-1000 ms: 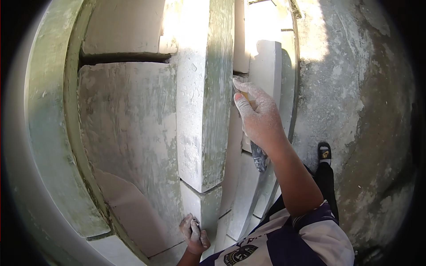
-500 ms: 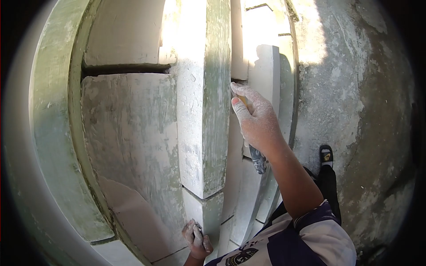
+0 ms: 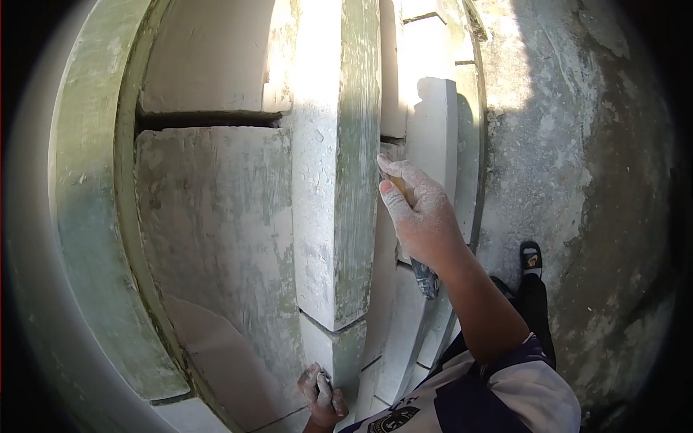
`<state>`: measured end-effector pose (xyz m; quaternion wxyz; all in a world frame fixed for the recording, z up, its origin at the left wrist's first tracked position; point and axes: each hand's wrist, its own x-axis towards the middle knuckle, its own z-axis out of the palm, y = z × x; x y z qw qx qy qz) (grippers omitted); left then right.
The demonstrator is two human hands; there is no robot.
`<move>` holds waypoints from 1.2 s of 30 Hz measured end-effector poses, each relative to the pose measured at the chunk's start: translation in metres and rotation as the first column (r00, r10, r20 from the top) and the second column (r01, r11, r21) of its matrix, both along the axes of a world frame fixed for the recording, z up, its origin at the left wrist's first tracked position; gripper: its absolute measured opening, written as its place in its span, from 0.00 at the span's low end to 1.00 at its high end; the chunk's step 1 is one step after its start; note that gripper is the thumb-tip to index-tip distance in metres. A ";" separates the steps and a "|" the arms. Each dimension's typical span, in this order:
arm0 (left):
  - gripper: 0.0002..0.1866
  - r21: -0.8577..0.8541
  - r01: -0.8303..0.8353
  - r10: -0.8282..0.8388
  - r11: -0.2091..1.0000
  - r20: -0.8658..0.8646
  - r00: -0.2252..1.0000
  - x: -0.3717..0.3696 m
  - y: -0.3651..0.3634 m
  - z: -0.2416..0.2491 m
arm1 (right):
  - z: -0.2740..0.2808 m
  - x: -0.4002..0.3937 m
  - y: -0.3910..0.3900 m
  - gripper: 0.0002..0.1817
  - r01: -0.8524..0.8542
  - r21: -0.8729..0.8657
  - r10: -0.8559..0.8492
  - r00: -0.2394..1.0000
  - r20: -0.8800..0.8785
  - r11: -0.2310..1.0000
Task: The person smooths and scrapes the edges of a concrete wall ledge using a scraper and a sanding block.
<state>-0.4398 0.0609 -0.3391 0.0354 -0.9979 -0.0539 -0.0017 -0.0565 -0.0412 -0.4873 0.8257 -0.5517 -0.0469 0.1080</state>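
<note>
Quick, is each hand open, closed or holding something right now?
Left hand: curled; can't tell whether it's holding anything.
Right hand: closed, holding a tool.

Tool (image 3: 426, 281) partly hidden behind right hand (image 3: 427, 222)

Dusty, dark-handled tool (image 3: 425, 280) aslant in right hand (image 3: 426, 224)

My right hand (image 3: 422, 220), gripping the tool (image 3: 424, 281), has drawn slightly toward me beside the beam (image 3: 356, 151), farther from the dark gap (image 3: 392, 140) than before, and the beam sits lower in my view.
</note>
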 end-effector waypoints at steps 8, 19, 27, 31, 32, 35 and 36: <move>0.32 0.009 -0.014 0.014 1.000 -0.012 1.000 -0.003 0.000 0.000 | 0.027 0.042 -0.016 0.19 -0.128 0.034 0.132 0.965 -0.225 0.991; 0.31 0.030 -0.007 0.007 1.000 -0.007 1.000 -0.001 0.000 -0.001 | 0.015 0.024 -0.004 0.19 -0.041 0.012 0.042 0.993 -0.106 0.999; 0.31 0.004 -0.010 0.010 1.000 -0.003 1.000 0.000 -0.001 0.000 | 0.011 -0.055 -0.006 0.20 -0.088 0.080 0.091 0.995 -0.037 0.993; 0.31 -0.012 -0.028 0.027 1.000 -0.006 1.000 -0.003 -0.001 -0.001 | 0.016 -0.015 -0.005 0.20 -0.071 0.053 0.077 0.990 -0.121 0.996; 0.31 -0.014 -0.021 0.021 1.000 0.000 1.000 -0.001 -0.002 -0.001 | 0.014 -0.010 -0.003 0.20 -0.066 0.062 0.072 0.992 -0.108 0.996; 0.31 0.003 0.001 -0.001 1.000 0.005 1.000 0.001 0.000 0.000 | 0.008 -0.013 -0.006 0.20 -0.083 0.053 0.087 0.994 -0.068 0.995; 0.31 0.010 0.004 -0.004 1.000 0.008 1.000 0.001 0.000 -0.001 | 0.009 -0.023 -0.007 0.20 -0.088 0.068 0.094 0.992 -0.087 0.994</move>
